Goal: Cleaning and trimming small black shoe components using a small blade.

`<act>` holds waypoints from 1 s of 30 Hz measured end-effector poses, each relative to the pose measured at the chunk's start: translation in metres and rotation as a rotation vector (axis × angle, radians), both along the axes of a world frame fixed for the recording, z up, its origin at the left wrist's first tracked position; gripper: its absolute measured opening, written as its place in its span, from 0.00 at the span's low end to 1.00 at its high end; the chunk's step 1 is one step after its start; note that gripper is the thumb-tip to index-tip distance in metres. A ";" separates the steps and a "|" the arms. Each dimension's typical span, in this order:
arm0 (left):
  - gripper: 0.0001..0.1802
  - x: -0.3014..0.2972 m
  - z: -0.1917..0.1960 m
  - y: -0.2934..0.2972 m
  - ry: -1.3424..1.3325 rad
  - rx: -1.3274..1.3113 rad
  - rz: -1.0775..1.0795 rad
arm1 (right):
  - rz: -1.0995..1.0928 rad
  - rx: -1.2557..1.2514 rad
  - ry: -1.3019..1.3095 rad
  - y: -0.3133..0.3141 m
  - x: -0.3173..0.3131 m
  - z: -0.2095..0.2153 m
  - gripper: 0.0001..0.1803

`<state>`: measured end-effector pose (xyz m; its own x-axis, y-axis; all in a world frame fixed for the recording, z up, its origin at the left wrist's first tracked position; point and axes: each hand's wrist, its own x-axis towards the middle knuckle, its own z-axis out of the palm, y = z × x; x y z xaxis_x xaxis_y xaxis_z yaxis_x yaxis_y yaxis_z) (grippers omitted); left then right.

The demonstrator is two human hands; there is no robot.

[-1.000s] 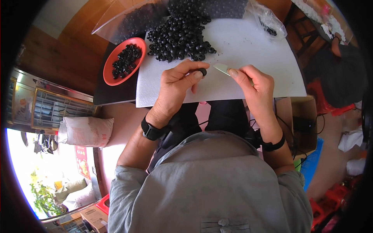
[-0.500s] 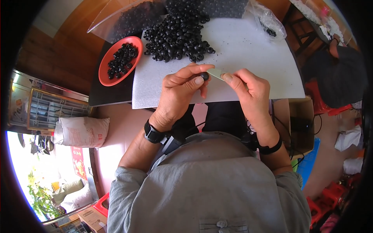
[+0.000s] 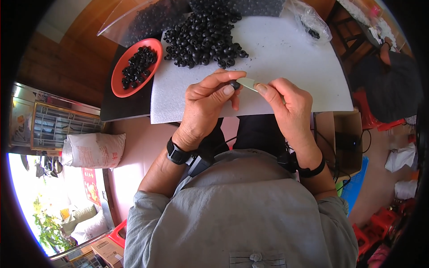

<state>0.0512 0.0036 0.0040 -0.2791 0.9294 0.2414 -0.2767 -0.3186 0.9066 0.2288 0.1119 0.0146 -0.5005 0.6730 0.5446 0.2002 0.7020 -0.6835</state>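
Note:
My left hand (image 3: pixel 206 100) pinches a small round black piece (image 3: pixel 234 84) between thumb and fingers, above the near edge of a white foam sheet (image 3: pixel 286 67). In my right hand (image 3: pixel 289 102) is a thin, pale green, flat blade-like tool (image 3: pixel 247 82), its tip against the black piece or very near it. Just beyond my hands lies a heap of similar black pieces (image 3: pixel 203 44), some with a hole showing. More of these pieces lie in an oval orange-red plastic bowl (image 3: pixel 118 82) to the left.
Clear plastic bags (image 3: pixel 154 20) holding many black pieces stand behind the heap. Another clear bag (image 3: pixel 308 20) lies at the far right. A cardboard box (image 3: pixel 353 156) stands on the floor at right, near a seated person (image 3: pixel 389 89). A white sack (image 3: pixel 96 149) rests at left.
My view has shifted slightly, so the table things sit a little higher. The black piece looks slightly turned in my left hand. Both grips are the same.

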 end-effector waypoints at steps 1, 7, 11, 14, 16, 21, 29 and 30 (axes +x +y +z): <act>0.17 0.000 -0.001 0.000 0.006 0.016 0.001 | 0.000 0.009 0.004 0.000 0.000 0.000 0.17; 0.17 0.006 0.005 0.001 -0.022 0.002 0.030 | -0.002 0.045 0.017 0.000 -0.001 -0.002 0.16; 0.17 0.007 0.006 0.000 -0.019 -0.020 0.054 | 0.004 0.063 0.016 0.000 0.000 -0.003 0.16; 0.16 0.001 0.001 -0.001 0.022 -0.028 0.018 | 0.010 0.056 0.022 0.000 0.000 -0.002 0.16; 0.16 0.003 0.002 -0.001 0.019 -0.023 0.026 | 0.011 0.048 0.021 -0.001 0.000 -0.001 0.16; 0.16 0.003 0.001 -0.001 0.031 -0.018 0.022 | 0.009 0.014 0.027 -0.001 0.000 -0.001 0.15; 0.16 0.003 0.000 0.000 0.037 0.023 0.015 | 0.010 0.081 0.001 0.000 0.001 -0.002 0.15; 0.16 0.003 0.000 0.000 0.037 0.021 0.014 | 0.008 0.079 0.001 0.000 0.000 -0.002 0.15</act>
<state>0.0546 0.0039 0.0040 -0.2823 0.9200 0.2717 -0.2382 -0.3416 0.9092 0.2292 0.1115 0.0122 -0.5052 0.6240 0.5962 0.1934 0.7551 -0.6264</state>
